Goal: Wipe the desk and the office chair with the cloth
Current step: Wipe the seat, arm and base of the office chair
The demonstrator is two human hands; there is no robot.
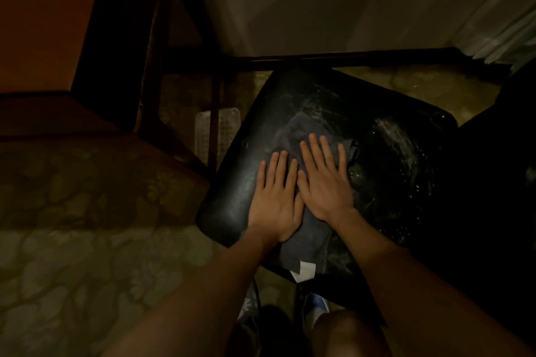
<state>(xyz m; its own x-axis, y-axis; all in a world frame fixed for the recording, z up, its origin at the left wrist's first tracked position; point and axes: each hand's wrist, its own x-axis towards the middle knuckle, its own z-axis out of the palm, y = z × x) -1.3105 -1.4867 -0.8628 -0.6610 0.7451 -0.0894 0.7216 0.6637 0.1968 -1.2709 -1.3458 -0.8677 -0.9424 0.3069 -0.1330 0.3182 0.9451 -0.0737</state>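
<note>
Wiping goes best with flat, even pressure and overlapping strokes toward the pale dusty streaks (pixel 397 136) on the right, which look not yet cleaned. The left hand (pixel 275 197) and right hand (pixel 324 180) lie flat side by side, fingers straight, gripping nothing. They press the dark cloth (pixel 301 130), which lies directly beneath them on the office chair seat (pixel 237 182), its white tag (pixel 303 269) at the near edge.

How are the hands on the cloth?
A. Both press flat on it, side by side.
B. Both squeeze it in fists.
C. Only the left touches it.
A: the left hand and the right hand lie side by side with straight fingers on the cloth, which is spread on the chair seat.
</note>
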